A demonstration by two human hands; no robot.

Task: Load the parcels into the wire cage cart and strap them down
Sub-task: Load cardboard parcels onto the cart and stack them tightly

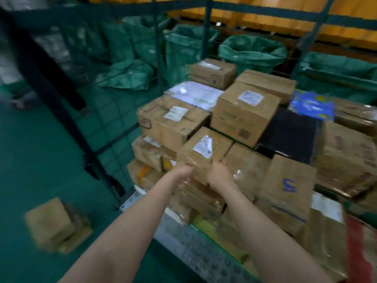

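**Both hands on a small parcel atop the stack**

On my feed the green floor [40, 160] fills the left, with one loose box [55, 223] lying on it. Next comes a dark wire mesh panel [106, 123], with green sacks [252, 51] behind it under an orange wall [265, 7]. I see the left hand [183, 170] and right hand [219, 173] gripping the near edge of a labelled parcel [204, 152]. It sits on the stacked parcels [244, 113], above a studded metal plate [204, 258].

Parcel depot: stacked cartons [244, 113], green sacks [252, 51]
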